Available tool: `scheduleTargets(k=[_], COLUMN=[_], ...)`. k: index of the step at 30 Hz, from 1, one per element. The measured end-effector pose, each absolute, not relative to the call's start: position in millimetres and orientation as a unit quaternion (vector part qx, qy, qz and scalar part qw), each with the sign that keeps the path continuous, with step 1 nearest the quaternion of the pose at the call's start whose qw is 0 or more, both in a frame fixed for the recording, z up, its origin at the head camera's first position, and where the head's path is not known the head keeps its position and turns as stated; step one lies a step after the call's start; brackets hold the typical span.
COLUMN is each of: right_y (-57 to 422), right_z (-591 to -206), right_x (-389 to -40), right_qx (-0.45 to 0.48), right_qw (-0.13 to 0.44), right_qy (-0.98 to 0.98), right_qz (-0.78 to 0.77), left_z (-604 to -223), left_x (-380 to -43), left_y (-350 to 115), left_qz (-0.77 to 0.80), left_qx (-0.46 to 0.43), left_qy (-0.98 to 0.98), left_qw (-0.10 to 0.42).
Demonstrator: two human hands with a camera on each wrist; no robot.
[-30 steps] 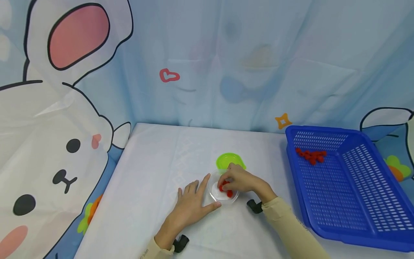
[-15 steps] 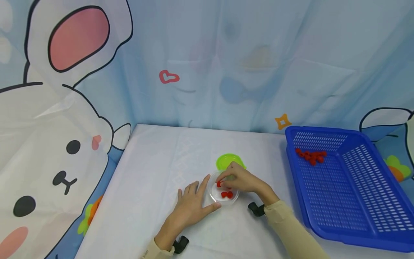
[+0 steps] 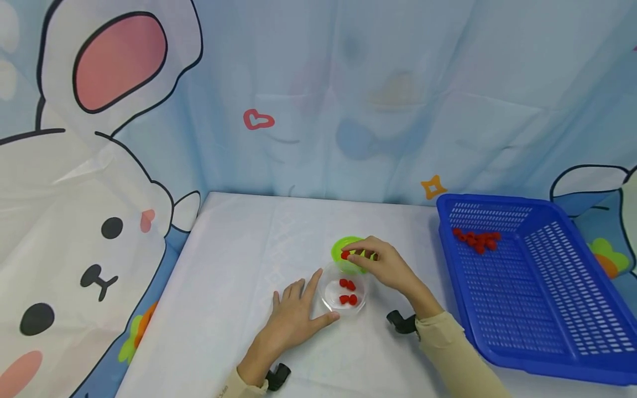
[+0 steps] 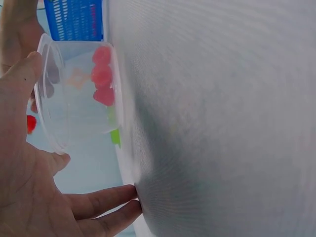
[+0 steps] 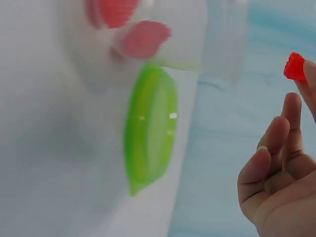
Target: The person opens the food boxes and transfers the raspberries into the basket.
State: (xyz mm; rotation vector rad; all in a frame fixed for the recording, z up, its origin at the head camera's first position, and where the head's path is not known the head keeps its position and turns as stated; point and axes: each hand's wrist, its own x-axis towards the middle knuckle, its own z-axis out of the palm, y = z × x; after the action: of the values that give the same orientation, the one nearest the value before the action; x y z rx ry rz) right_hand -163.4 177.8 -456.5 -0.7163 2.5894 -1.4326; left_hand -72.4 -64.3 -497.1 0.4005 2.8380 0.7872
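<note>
A clear round plastic tub (image 3: 330, 293) stands on the white table with several red raspberries (image 3: 351, 285) on its bottom. My left hand (image 3: 293, 320) lies spread at the tub's left side, thumb and index finger touching the rim; two of its fingertips (image 4: 132, 191) rest on the cloth in the left wrist view. Just beyond the tub, my right hand (image 3: 383, 264) pinches one raspberry (image 5: 295, 67) between thumb and index finger, raised above the tub's rim. Its other fingers are loosely curled. The bright green lid (image 5: 152, 129) lies behind the tub, partly covered by the right hand in the head view.
At the right stands a big blue plastic basket (image 3: 497, 354), holding a small heap of red raspberries (image 3: 478, 241) in its far left corner. A printed blue curtain (image 3: 308, 155) hangs behind the table's back edge.
My right hand has taken a raspberry out of the tub and moved up and away toward the green lid. The raspberries left in the tub now show fully. The left hand stays put.
</note>
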Motion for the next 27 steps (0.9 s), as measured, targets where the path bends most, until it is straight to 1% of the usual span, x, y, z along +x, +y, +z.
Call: scheduleTargets(k=[5,11,19,21,27], right_y=[185,200,243,259,318], right_z=[-440,-407,-369,-364,-363], right_x=[-158,-148,-141,-141,-155], right_qx=[-0.22,-0.186,-0.173,-0.15,-0.028], right_qw=[0.039,0.046,0.001,0.0,0.018], right_qy=[0.841,0.838,0.858,0.868,0.903], right_qz=[-0.493,-0.511,-0.484,-0.473,-0.427], left_z=[-498,-498,-498,-498,-498], left_x=[-72,-72,-72,-72,-71], left_y=[-64,-64,-64,-64,-64], left_qz=[0.262,0.265,0.264,0.265,0.267], left_qx=[0.135,0.133,0.135,0.135,0.136], left_qy=[0.952,0.951,0.952,0.951,0.95], left_qw=[0.083,0.085,0.08,0.081,0.083])
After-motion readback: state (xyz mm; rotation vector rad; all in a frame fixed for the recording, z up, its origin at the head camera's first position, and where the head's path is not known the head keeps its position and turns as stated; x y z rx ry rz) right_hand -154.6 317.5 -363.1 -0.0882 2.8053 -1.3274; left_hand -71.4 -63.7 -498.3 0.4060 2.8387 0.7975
